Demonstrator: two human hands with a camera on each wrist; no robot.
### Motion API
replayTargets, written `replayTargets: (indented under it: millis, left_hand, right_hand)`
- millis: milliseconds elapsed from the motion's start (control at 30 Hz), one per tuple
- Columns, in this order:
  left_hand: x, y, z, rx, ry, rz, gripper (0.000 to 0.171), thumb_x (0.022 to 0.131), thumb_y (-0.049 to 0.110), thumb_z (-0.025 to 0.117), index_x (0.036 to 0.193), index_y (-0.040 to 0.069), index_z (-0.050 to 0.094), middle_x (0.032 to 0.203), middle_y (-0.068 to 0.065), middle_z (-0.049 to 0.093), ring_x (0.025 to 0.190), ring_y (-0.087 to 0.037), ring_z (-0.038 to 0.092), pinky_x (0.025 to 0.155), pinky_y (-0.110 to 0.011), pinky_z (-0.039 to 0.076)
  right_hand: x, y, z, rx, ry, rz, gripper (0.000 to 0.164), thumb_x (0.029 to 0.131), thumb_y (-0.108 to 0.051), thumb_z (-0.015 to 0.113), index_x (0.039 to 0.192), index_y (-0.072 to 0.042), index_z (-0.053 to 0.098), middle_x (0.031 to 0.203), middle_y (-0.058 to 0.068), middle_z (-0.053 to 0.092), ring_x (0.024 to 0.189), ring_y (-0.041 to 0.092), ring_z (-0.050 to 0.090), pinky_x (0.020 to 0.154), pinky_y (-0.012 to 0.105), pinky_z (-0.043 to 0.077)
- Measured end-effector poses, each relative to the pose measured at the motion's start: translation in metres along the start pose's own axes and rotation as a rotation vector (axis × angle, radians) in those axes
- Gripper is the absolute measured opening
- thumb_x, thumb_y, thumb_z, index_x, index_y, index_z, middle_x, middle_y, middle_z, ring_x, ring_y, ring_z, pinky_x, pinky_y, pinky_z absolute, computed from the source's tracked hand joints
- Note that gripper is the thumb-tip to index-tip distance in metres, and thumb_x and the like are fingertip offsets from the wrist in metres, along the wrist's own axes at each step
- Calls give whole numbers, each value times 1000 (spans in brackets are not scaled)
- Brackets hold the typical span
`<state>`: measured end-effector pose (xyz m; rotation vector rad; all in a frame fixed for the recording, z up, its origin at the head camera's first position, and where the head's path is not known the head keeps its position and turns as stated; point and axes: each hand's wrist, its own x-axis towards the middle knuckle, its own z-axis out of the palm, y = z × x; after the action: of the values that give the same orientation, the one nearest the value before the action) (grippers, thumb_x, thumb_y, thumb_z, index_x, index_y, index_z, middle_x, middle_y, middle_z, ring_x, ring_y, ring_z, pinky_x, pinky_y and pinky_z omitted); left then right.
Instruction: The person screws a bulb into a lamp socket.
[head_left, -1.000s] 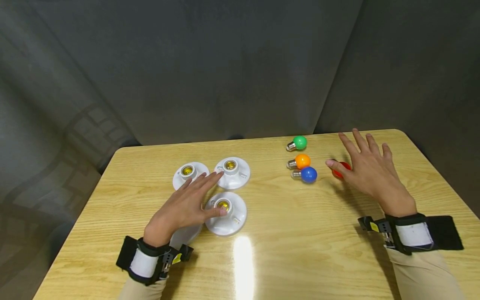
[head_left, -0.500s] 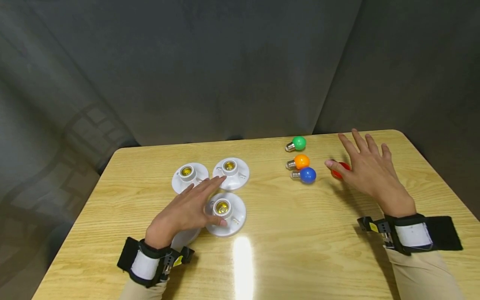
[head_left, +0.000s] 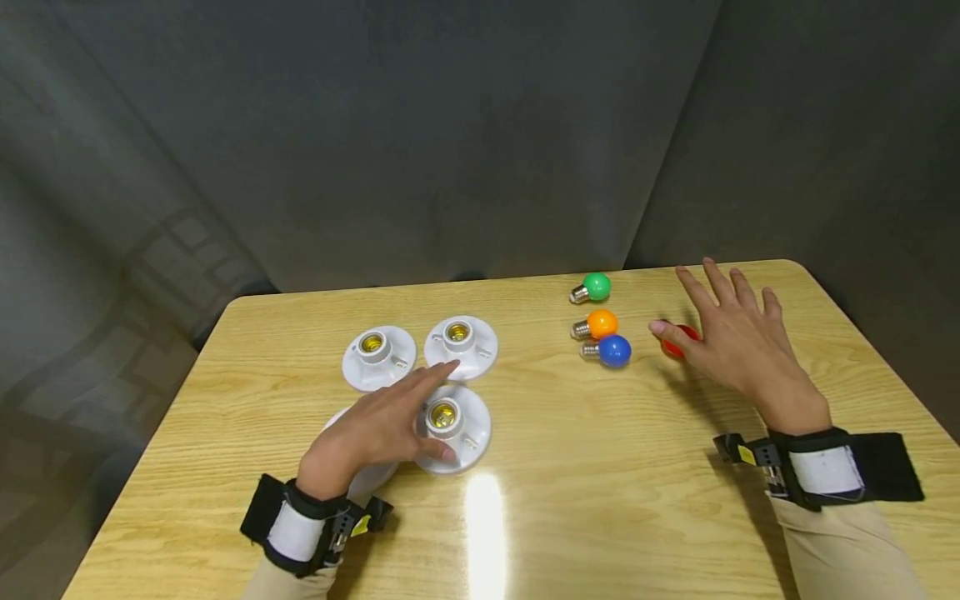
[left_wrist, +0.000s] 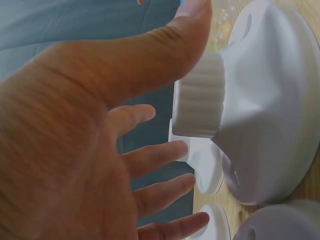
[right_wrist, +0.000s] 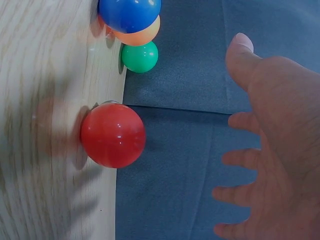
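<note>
My left hand (head_left: 382,425) hovers over the white lamp holders with thumb and fingers spread apart, holding nothing. Its thumb and fingertips reach over the front right lamp holder (head_left: 472,433), whose white socket collar (left_wrist: 200,95) shows beside the thumb in the left wrist view. Under the hand and wrist lies another lamp holder (head_left: 372,479), mostly hidden. My right hand (head_left: 750,350) is spread above the table, over a red bulb (head_left: 678,342) that it partly covers in the head view. In the right wrist view the red bulb (right_wrist: 114,136) lies apart from the fingers.
Two more lamp holders, a left one (head_left: 378,358) and a right one (head_left: 461,348), sit behind. A green bulb (head_left: 597,286), an orange bulb (head_left: 602,323) and a blue bulb (head_left: 615,351) lie left of the right hand. A dark curtain (head_left: 450,150) hangs behind the wooden table (head_left: 570,500).
My left hand has come slightly toward the table's front, its thumb sliding down across the front right lamp holder's base. The right hand stays in place over the red bulb.
</note>
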<state>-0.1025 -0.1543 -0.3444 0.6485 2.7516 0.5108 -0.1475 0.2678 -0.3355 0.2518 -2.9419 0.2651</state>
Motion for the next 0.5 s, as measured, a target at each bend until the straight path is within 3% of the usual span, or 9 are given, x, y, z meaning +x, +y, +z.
replayTargets:
  millis: [500]
  left_hand:
    - [3,4,6,-53,-42,-26,93,66,43,86,146,26,41,148,-1,47,132,-19,42,107,-49,42]
  right_hand:
    - [0,0,-1,9,7,-5,83,94,-57,49,154,-8,18,155,35,14,136,59,10,101,84,8]
